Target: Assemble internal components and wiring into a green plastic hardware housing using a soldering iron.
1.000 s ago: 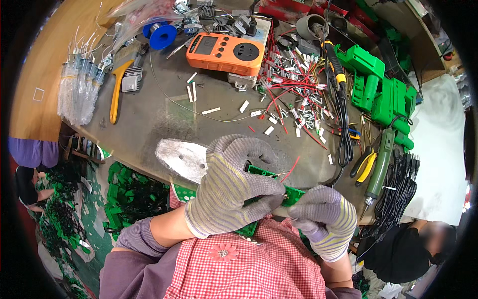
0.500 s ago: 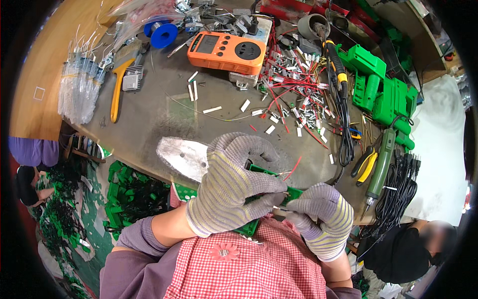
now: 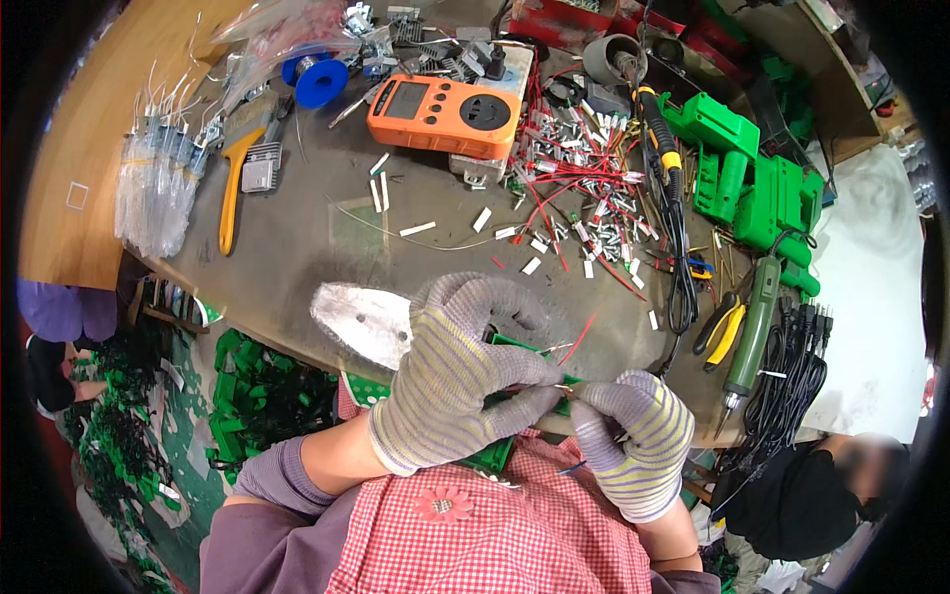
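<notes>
Green casing point(image 3: 492, 457), one: held over the worktop's point(image 3: 277, 238) near edge and largely hidden by the fingers; I counted clock hours from it, with twelve pointing away from the wearer. Left hand point(image 3: 470, 366), gloved: curled about the casing, thumb and forefinger narrowed almost to touching. Right hand point(image 3: 633, 436), gloved, toward four o'clock: fingertips pinched narrow on what I read as a fine lead point(image 3: 568, 389), just beside the left fingertips; where the lead ended I could not tell. Red wire point(image 3: 579, 342), one: slanted up toward one o'clock. Blue wire point(image 3: 572, 467), one: below the right fingers, toward five. Step in hand, by my judgement: handling of leads at the casing. Next move, as I judged it: called for a steady left hold while the right fingertips guided the lead without tugging. Surroundings: white oval plate point(image 3: 361, 322), between nine and ten; yellow-handled brush point(image 3: 233, 188), ten; orange meter point(image 3: 440, 114), eleven; heap of red-wired parts point(image 3: 599, 183), between twelve and one; soldering iron point(image 3: 661, 134), one; yellow-handled pliers point(image 3: 727, 332) and green handheld tool point(image 3: 757, 322), near three.
</notes>
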A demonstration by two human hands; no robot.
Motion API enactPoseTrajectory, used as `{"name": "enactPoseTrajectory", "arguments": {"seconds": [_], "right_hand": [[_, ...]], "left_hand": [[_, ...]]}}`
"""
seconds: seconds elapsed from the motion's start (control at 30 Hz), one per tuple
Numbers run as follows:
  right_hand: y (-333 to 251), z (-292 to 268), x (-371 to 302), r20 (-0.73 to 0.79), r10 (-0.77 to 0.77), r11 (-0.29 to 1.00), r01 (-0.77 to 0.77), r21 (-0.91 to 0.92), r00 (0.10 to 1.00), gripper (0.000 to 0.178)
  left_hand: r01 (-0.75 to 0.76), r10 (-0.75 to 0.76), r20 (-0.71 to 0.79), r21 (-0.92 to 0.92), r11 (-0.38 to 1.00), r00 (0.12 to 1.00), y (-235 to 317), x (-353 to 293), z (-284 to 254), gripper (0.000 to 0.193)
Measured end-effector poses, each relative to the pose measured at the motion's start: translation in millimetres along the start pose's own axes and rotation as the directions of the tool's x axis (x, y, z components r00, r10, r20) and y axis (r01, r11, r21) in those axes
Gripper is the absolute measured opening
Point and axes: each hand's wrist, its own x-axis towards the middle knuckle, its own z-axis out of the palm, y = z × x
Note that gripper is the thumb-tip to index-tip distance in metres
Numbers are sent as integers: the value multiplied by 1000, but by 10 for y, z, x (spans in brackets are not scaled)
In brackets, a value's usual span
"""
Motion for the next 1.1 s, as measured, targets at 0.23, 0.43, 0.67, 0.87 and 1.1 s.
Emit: {"name": "enactPoseTrajectory", "arguments": {"seconds": [0.23,0.43,0.67,0.87,1.1], "right_hand": [[-30,-41,74,55,-29,999,28,24,998,19],[-22,14,102,4,-94,995,94,-16,996,12],[-25,-21,157,47,-100,995,98,37,994,13],[-3,-103,164,89,17,983,-33,178,996,13],[-49,-72,127,189,-62,985,29,168,980,14]], "left_hand": [[11,-11,-4,51,999,1000,22,-9,8,22],[-4,0,42,81,997,999,37,-2,-7,23],[0,0,10,12,1000,1000,41,-23,11,19],[-141,132,52,234,962,990,126,-52,11,19],[-37,36,63,20,999,997,85,31,-2,14]]}}
